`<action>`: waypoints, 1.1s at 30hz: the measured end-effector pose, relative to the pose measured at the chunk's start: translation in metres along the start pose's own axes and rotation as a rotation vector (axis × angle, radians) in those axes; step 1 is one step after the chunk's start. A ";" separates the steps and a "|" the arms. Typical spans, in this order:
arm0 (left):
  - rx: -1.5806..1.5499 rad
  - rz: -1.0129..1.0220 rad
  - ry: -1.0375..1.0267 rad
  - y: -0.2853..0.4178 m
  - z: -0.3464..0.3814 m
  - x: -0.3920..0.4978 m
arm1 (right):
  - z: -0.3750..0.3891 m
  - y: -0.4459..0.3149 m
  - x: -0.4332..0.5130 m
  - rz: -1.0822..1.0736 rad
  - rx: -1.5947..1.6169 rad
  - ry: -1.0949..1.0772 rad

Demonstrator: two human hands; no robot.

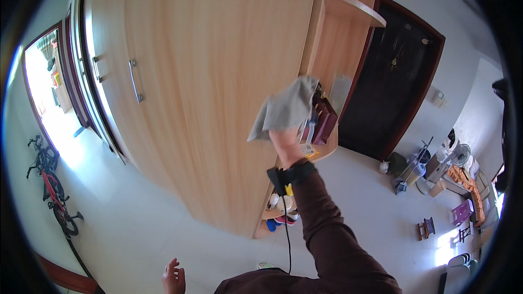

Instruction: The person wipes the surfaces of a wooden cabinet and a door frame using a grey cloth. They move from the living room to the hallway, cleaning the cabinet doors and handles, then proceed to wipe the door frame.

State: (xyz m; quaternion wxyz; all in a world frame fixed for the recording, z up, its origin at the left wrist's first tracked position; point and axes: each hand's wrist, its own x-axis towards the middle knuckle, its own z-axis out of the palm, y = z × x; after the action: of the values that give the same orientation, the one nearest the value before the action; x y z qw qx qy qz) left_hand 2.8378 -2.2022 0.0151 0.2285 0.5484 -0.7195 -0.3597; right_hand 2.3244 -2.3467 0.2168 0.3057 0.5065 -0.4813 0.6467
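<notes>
A grey cloth (286,104) lies against the edge of a tall wooden cabinet door (212,81), and my right hand (286,143) presses it there from below. The cloth covers most of the fingers. A dark band with a black device and a cable (287,228) is on that wrist. Low in the view, my left hand (174,277) hangs over the floor with its fingers bent and slightly apart, holding nothing. Just right of the cloth, a maroon paper bag (326,120) stands on an open side shelf (327,153) of the cabinet, beside a yellow packet (309,150).
A rounded upper shelf (355,6) juts out at the right. Shoes (286,218) fill the lower shelves. Beyond are a dark door (392,77), a pedestal fan (461,155), a purple stool (463,212) and a small wooden stool (427,228). Bicycles (53,196) stand at the left wall.
</notes>
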 end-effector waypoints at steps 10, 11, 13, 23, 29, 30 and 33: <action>-0.052 0.247 0.084 0.005 0.000 0.036 | 0.002 -0.155 0.228 -0.467 -0.301 0.090; -0.067 0.254 0.085 0.006 0.000 0.037 | 0.005 -0.149 0.225 -0.507 -0.405 0.082; -0.070 0.262 0.052 0.004 0.004 0.042 | 0.006 -0.132 0.212 -0.592 -0.620 0.068; -0.164 0.155 0.127 -0.039 -0.007 0.011 | 0.038 -0.055 -0.080 -0.144 -0.085 -1.066; -0.071 -0.058 0.148 -0.088 -0.037 -0.020 | 0.065 -0.066 -0.055 -0.278 -0.093 -1.019; -0.084 -0.031 0.173 -0.089 -0.038 -0.012 | 0.079 -0.071 -0.032 -0.365 -0.144 -0.922; -0.101 0.042 0.184 -0.081 -0.039 0.025 | 0.121 -0.084 0.070 -0.631 -0.279 -0.439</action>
State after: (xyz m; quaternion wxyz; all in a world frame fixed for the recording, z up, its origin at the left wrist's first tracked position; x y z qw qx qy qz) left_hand 2.9097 -2.2479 -0.0241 0.3286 0.5515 -0.6878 -0.3388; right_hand 2.4211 -2.4363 0.3124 0.4447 0.7090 -0.4394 0.3263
